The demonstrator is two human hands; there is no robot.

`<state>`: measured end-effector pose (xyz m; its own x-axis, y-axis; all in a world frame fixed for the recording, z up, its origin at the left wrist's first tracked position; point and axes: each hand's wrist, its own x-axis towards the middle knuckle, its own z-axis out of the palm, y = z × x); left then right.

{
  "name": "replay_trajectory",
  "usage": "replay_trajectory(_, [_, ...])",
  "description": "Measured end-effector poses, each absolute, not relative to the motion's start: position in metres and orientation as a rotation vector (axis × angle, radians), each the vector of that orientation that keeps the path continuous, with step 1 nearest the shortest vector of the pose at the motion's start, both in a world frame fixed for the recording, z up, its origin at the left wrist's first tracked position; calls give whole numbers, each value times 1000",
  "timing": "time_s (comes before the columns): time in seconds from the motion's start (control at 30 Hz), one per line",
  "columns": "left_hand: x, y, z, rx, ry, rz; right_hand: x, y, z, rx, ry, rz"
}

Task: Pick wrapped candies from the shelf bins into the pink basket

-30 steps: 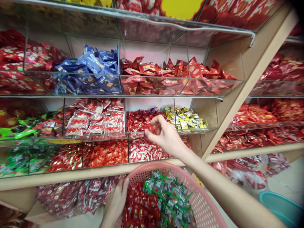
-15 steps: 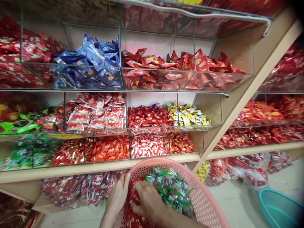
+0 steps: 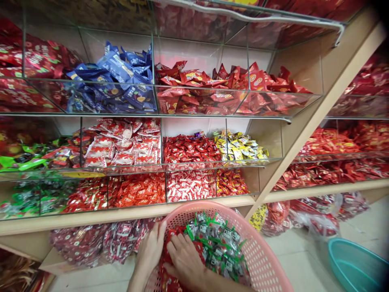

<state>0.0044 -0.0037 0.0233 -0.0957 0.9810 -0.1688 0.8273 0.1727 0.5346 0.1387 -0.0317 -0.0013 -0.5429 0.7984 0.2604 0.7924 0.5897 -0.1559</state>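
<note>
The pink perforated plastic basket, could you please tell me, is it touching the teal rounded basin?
Apart. The head view shows pale floor tiles plainly between the pink basket and the teal basin.

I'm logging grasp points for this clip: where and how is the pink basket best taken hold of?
Probably by the rim of the pink basket, from the right: its curved edge is in plain view there, while the far edge looks close to the wooden shelf ledge.
</note>
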Motion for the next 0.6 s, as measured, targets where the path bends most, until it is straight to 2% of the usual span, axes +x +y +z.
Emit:
replay_trajectory(0.2, [3, -3, 20, 1696, 1966, 428, 141, -31, 1, -1273, -2502, 20])
replay_trajectory(0.33, [3, -4, 21, 1697, 1939, 480, 157, -26, 29, -1328, -2389, 49])
replay_trajectory(0.5, [2, -5, 25, 1689, 1965, 431, 226, -26, 76, -1476, -2017, 239])
replay_trajectory(0.6, [2, -3, 24, 1709, 1968, 421, 292, -44, 73, -1643, -1734, 183])
